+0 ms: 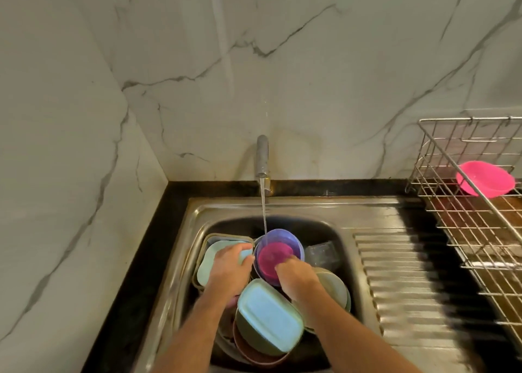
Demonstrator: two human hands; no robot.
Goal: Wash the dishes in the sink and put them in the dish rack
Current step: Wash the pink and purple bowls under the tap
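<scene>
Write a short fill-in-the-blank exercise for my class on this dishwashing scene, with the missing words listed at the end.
1. Water from the tap falls into the ____ bowl, which has a magenta dish inside it.
2. The only dish in the wire dish rack is a ____ bowl.
3. The dish rack stands to the ____ of the sink.
4. The left hand and right hand are both over the ____.

Missing words: purple; pink; right; sink

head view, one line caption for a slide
Both hands rinse a purple bowl under the running tap; a pink bowl sits in the rack.
</scene>
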